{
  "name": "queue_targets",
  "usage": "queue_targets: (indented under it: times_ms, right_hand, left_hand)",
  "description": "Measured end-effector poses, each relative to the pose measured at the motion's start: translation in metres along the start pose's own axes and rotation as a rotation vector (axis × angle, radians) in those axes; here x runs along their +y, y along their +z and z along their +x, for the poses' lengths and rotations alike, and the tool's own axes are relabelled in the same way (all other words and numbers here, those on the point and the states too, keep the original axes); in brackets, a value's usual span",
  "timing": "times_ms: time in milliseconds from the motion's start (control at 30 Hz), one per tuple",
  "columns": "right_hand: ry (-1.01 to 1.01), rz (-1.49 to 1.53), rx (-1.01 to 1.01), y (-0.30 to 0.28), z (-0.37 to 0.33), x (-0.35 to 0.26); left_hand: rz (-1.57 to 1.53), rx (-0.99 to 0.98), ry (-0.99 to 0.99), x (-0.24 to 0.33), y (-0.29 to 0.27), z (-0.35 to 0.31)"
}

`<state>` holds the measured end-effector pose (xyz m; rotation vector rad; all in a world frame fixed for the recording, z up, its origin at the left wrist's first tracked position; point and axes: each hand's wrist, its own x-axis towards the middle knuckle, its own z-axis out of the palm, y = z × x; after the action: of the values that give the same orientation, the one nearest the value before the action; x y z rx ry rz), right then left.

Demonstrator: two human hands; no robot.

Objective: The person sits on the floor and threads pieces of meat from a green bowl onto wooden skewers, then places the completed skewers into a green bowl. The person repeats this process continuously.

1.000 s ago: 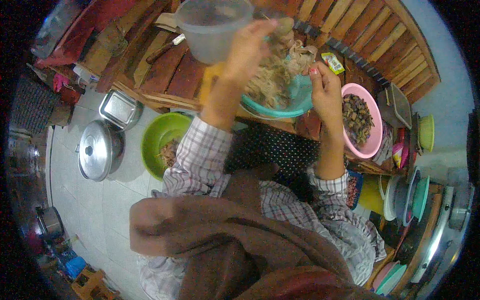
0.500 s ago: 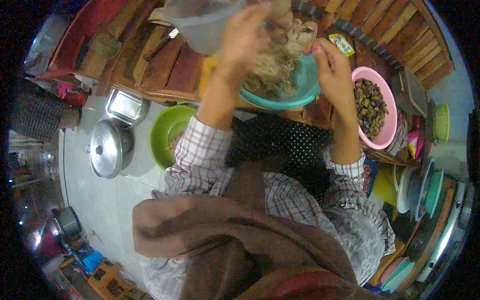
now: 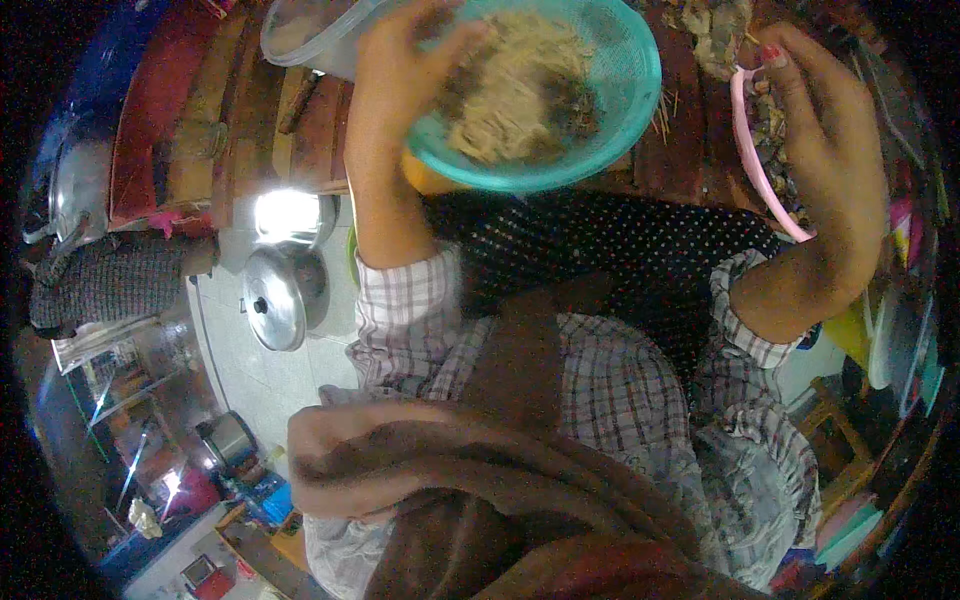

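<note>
A teal basket on the wooden table holds a beige, shredded-looking food mass. At its left rim is my left hand, slightly blurred, its fingers apart and nothing visible in them. My right hand is raised over the pink bowl, thumb and fingers pinched by a greyish-brown food clump. A thin pale stick shows at the fingertips beside the clump. Small brown and dark pieces lie in the pink bowl, which my right hand partly covers.
Beside my left hand stands a clear plastic container. A knife lies on the table, and several thin sticks lie right of the basket. A lidded metal pot stands on the tiled floor at left.
My right hand has moved right with the greyish-brown clump, from the basket to above the pink bowl. My left hand has shifted left and down to the basket's left rim. The view has also shifted.
</note>
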<state>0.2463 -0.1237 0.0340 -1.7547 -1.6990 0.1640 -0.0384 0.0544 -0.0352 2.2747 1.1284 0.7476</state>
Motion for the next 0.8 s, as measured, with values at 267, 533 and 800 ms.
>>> queue_targets:
  times_ms: [267, 533, 800]
  right_hand:
    - [-0.006, -0.032, 0.11, -0.008, -0.009, -0.005]
    - [0.032, -0.141, 0.141, -0.008, -0.007, -0.035]
    - [0.176, -0.43, 0.167, 0.005, -0.008, -0.08]
  left_hand:
    - [0.029, 0.004, -0.023, 0.007, 0.004, -0.002]
    - [0.032, 0.263, -0.004, -0.007, -0.007, -0.003]
    - [0.401, -0.074, -0.241, -0.004, 0.025, 0.008]
